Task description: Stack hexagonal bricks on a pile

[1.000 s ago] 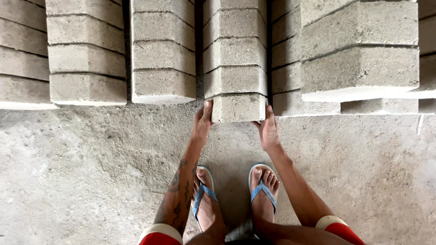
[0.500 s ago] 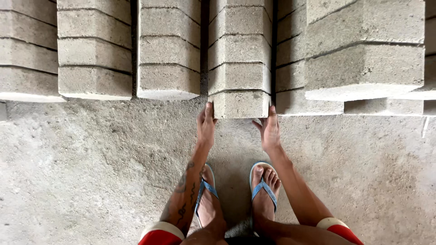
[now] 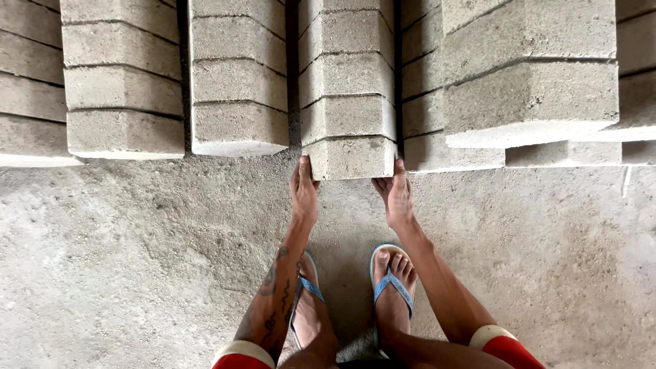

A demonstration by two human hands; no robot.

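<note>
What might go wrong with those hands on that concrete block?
The left hand and right hand grip the bottom concrete block of a stack, so fingers might get pinched. The feet wear only blue flip-flops, so a slipping block could likely hit bare toes.

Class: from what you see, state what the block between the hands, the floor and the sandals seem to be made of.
Block: probably cast concrete, grey, matt, grainy with sharp moulded edges.
Floor: rough cement or concrete, mottled and pitted.
Sandals: likely rubber or foam soles with smooth blue plastic straps.
Left hand and right hand touch the block's sides.
</note>
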